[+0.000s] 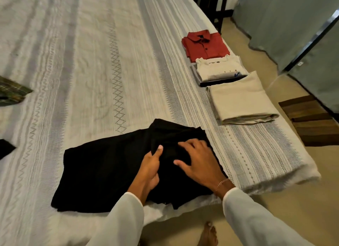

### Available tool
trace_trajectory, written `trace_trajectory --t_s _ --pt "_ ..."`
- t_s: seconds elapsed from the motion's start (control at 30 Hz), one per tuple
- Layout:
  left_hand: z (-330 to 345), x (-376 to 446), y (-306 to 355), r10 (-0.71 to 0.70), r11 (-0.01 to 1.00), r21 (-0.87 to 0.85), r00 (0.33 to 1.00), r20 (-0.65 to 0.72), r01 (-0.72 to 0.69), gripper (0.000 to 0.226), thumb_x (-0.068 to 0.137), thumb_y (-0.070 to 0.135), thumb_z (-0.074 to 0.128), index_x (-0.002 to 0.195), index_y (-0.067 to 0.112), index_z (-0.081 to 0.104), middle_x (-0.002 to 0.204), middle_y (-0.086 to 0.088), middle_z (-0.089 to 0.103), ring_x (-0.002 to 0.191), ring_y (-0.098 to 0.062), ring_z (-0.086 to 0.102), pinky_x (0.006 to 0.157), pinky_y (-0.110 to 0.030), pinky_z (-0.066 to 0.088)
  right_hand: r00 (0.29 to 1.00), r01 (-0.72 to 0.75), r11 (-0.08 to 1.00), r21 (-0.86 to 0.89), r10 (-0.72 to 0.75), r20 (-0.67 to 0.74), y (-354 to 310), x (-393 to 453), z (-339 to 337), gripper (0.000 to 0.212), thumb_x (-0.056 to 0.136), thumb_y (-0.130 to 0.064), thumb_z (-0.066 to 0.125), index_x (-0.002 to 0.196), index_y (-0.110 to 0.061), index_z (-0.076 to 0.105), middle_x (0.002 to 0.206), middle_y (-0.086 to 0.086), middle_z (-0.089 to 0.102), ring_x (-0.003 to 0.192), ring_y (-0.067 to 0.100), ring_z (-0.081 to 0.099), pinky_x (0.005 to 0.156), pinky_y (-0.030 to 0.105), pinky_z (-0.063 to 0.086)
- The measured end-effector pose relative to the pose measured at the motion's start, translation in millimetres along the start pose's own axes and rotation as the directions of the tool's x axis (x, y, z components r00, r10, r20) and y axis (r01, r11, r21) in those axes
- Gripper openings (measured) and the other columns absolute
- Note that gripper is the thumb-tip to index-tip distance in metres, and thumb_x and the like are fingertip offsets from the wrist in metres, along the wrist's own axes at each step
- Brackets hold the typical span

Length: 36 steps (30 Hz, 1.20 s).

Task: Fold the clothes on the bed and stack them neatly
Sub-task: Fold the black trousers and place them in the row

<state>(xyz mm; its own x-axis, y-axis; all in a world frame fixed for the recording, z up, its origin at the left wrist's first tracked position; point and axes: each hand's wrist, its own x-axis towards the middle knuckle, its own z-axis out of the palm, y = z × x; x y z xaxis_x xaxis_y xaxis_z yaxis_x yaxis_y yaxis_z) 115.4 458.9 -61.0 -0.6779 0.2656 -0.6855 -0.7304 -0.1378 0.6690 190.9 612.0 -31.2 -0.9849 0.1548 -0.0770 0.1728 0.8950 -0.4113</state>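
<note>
A black garment lies partly folded on the white patterned bed near its front edge. My left hand pinches a fold of the black cloth between thumb and fingers. My right hand lies flat on the garment's right part, fingers spread. Along the bed's right edge sit folded clothes: a red shirt, a white T-shirt on top of a dark piece, and a beige folded cloth.
A green plaid garment and a black piece lie at the bed's left side. A dark wooden stool stands at the far right. A brown mat lies on the floor beside a grey curtain.
</note>
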Motion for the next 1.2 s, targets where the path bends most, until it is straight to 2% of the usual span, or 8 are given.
trace_trajectory --t_s 0.1,0.2,0.47,0.63,0.77,1.0,1.1,1.2 --pt "-12.6 11.8 -3.2 0.008 1.0 0.02 1.0 -0.023 -0.008 0.037 0.105 0.035 0.052 0.128 0.01 0.065 0.115 -0.011 0.074 0.11 -0.026 0.07 0.102 -0.046 0.053 0.993 -0.012 0.989 -0.149 0.03 0.118 8.9 -2.5 17.2 0.106 0.065 -0.101 0.038 0.154 -0.045 0.031 0.166 0.005 0.02 0.152 0.038 0.015 0.119 0.063 0.02" --pt "-18.6 22.4 -9.3 0.235 0.911 0.381 0.959 -0.156 -0.161 0.033 0.103 0.031 0.056 0.128 0.01 0.062 0.113 -0.002 0.069 0.116 -0.023 0.064 0.101 -0.037 0.052 0.986 0.056 0.964 -0.261 -0.013 0.165 7.5 1.5 35.3 0.12 0.055 -0.109 0.028 0.157 -0.049 0.012 0.17 0.004 -0.003 0.154 0.042 -0.008 0.116 0.073 0.004" --pt "-26.4 19.2 -22.5 0.602 0.528 0.636 0.776 0.188 -0.563 0.065 0.101 0.009 0.053 0.158 0.019 0.023 0.161 0.001 0.031 0.148 -0.012 0.03 0.12 -0.031 0.032 0.975 -0.173 0.938 -0.301 0.207 0.085 9.3 28.8 69.2 0.116 0.062 -0.106 0.012 0.159 -0.043 0.013 0.169 0.016 0.001 0.149 0.055 -0.001 0.106 0.083 0.009" --pt "-20.9 28.0 -30.1 0.517 -0.258 0.792 0.613 0.597 -0.554 0.047 0.104 0.027 0.04 0.149 0.013 0.043 0.159 -0.006 0.036 0.152 -0.018 0.021 0.126 -0.036 0.006 0.975 -0.131 0.941 -0.313 0.179 0.131 17.7 28.3 79.5 0.101 0.075 -0.091 0.022 0.16 -0.038 0.013 0.168 0.018 0.0 0.15 0.053 -0.002 0.106 0.082 0.006" --pt "-42.5 42.1 -39.8 0.219 -0.122 0.795 0.765 0.606 -0.594 0.093 0.094 0.07 0.043 0.161 0.013 0.013 0.169 -0.002 0.01 0.155 -0.013 0.0 0.127 -0.04 0.005 0.975 0.077 0.926 -0.371 0.009 0.224 32.4 10.6 74.4 0.099 0.076 -0.083 0.033 0.161 -0.033 0.019 0.169 0.014 0.003 0.154 0.043 -0.004 0.11 0.08 0.006" --pt "-47.4 43.0 -35.6 0.023 -0.435 0.691 0.76 0.65 -0.578 0.169 0.035 0.105 0.053 0.158 0.013 -0.018 0.165 -0.006 -0.025 0.15 -0.022 -0.03 0.125 -0.045 -0.008 0.936 0.134 0.914 -0.382 0.01 0.352 61.1 -0.9 46.4 0.146 0.036 -0.114 0.029 0.159 -0.043 -0.006 0.166 0.005 -0.025 0.15 0.036 -0.028 0.109 0.08 -0.003" --pt "-39.2 40.0 -32.3 0.033 -0.455 0.71 0.787 0.616 -0.537 0.165 0.036 0.108 0.047 0.158 0.018 -0.018 0.164 -0.01 -0.028 0.149 -0.027 -0.032 0.123 -0.054 -0.012 0.947 -0.059 0.977 -0.204 0.12 0.299 65.5 -6.1 41.4 0.143 0.04 -0.112 0.037 0.157 -0.046 -0.01 0.164 -0.002 -0.031 0.15 0.029 -0.029 0.115 0.07 0.002" --pt "-32.3 33.7 -27.7 0.114 -0.347 0.819 0.847 0.52 -0.456 0.127 0.062 0.105 0.027 0.16 0.033 -0.009 0.165 -0.013 -0.025 0.148 -0.027 -0.034 0.119 -0.062 -0.015 0.888 -0.46 0.857 0.231 0.449 0.101 65.6 -8.0 32.5 0.118 0.065 -0.095 0.054 0.16 -0.039 0.01 0.169 0.002 0.004 0.155 0.03 0.01 0.119 0.053 0.022"
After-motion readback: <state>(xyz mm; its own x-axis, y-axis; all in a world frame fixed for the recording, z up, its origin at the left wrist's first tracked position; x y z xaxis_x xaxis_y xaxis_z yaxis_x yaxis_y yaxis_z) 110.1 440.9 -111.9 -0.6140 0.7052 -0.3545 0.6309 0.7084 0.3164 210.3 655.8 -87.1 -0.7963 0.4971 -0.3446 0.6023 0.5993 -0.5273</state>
